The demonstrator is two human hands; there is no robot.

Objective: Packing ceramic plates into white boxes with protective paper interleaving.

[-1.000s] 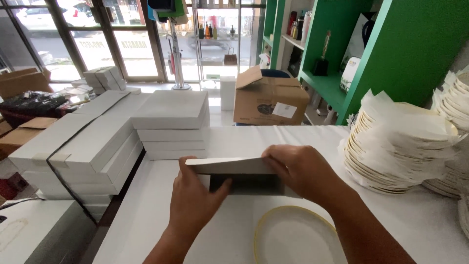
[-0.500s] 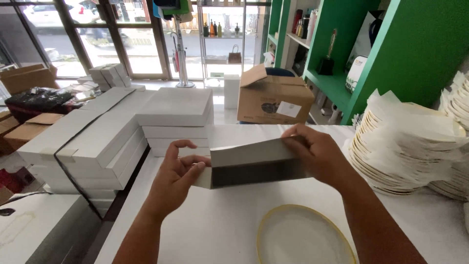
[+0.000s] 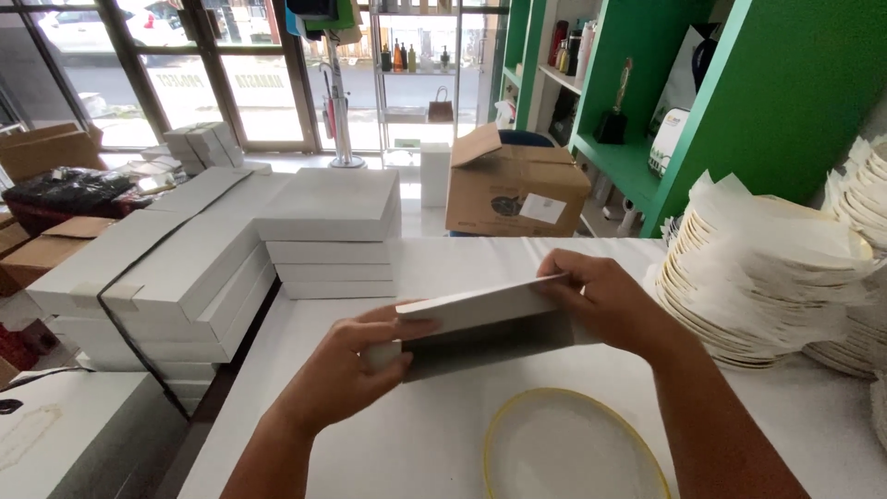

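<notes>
The box [image 3: 480,325] has dropped from upright to nearly flat above the bench [image 3: 434,434], top panel tilted, so folding appears under way. It is white card with a dark open side. Left hand [image 3: 346,370] clamps its left end; right hand [image 3: 601,300] pinches the right edge.

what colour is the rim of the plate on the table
Gold-yellow rim on a white plate, seen in the head view.
</notes>
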